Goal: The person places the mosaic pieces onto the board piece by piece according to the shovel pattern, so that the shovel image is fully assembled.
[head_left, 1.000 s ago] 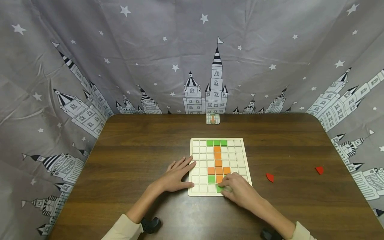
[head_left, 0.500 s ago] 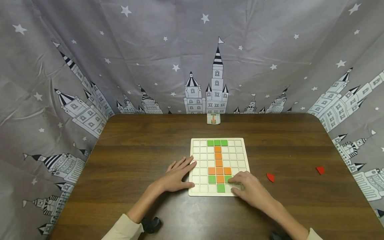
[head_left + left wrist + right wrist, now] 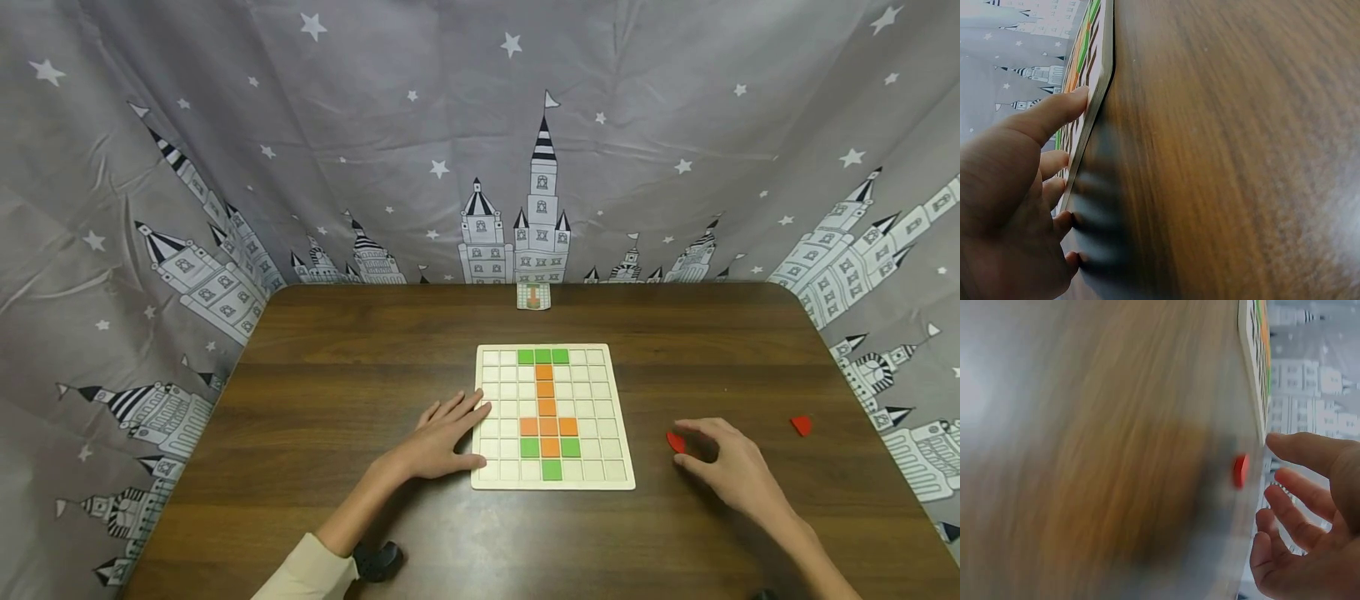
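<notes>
A cream grid board (image 3: pixel 498 473) lies flat on the table, with green tiles (image 3: pixel 551 470) and orange tiles (image 3: pixel 545 389) set in its squares. My left hand (image 3: pixel 438 442) rests with spread fingers at the board's left edge; in the left wrist view its thumb (image 3: pixel 1063 112) touches the rim. To the right of the board, my right hand (image 3: pixel 727 467) hovers over a red wedge-shaped piece (image 3: pixel 676 442), thumb and index finger parted on either side of it. The right wrist view shows this red piece (image 3: pixel 1241 470) on the table, apart from the fingers.
Another red piece (image 3: pixel 801 426) lies farther right. A small printed card (image 3: pixel 533 297) with a grid pattern stands at the table's back edge, before a grey curtain (image 3: pixel 420 125) with castles and stars. The brown table (image 3: pixel 360 333) surrounds the board.
My right hand has left the green tiles at the board's lower part and moved right to the nearer red piece. The green tile it covered now shows in its square. My left hand stays put.
</notes>
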Demonstrator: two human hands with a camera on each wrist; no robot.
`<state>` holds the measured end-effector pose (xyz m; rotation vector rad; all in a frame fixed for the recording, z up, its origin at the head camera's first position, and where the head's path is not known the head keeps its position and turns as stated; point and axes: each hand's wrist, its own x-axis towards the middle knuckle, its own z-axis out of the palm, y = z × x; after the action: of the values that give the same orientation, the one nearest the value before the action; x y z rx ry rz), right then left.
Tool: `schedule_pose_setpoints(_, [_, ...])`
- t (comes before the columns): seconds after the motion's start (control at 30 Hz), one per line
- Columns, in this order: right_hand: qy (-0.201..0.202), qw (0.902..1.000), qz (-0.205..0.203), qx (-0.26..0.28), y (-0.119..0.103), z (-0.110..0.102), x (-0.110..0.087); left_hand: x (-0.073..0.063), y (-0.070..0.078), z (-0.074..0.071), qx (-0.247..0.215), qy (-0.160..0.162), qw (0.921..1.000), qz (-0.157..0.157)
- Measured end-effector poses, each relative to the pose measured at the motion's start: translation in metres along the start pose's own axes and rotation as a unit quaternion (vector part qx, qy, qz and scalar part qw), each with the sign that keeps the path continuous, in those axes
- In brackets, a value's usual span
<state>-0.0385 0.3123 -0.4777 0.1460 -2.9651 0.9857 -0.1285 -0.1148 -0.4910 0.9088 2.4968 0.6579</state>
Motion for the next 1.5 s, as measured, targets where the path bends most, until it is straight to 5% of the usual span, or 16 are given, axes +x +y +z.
schedule_pose_setpoints(0.9, [0.002, 0.9998, -0.001, -0.018, 0.008, 0.01, 0.006, -0.002, 0.004, -0.002, -0.004, 0.002, 1.0, -0.002])
schedule_pose_setpoints(1.5, [0.036, 0.9942, -0.1, 0.012, -0.055, 0.039, 0.022, -0.003, 0.004, -0.001, -0.003, 0.007, 1.0, 0.0])
